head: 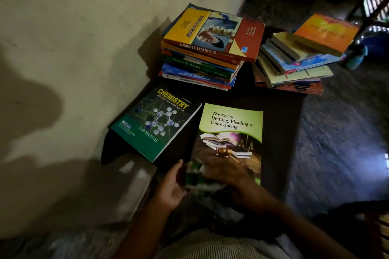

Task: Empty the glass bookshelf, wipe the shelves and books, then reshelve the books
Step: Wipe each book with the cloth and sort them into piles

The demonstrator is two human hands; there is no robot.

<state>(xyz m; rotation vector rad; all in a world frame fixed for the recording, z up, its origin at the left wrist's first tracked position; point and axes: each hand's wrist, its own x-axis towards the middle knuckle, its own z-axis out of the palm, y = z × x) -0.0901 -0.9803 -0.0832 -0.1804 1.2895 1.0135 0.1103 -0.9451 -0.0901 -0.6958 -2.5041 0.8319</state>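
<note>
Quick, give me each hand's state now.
Left hand: grips the near left corner of the green paperback law book.
Right hand: blurred on that book's cover; cannot tell.

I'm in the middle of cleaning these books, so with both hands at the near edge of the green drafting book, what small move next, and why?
Probably sweep the right hand up the drafting book toward its title. It is blurred over the near edge only, the left hand grips the near-left corner, and the cover above lies bare.
</note>
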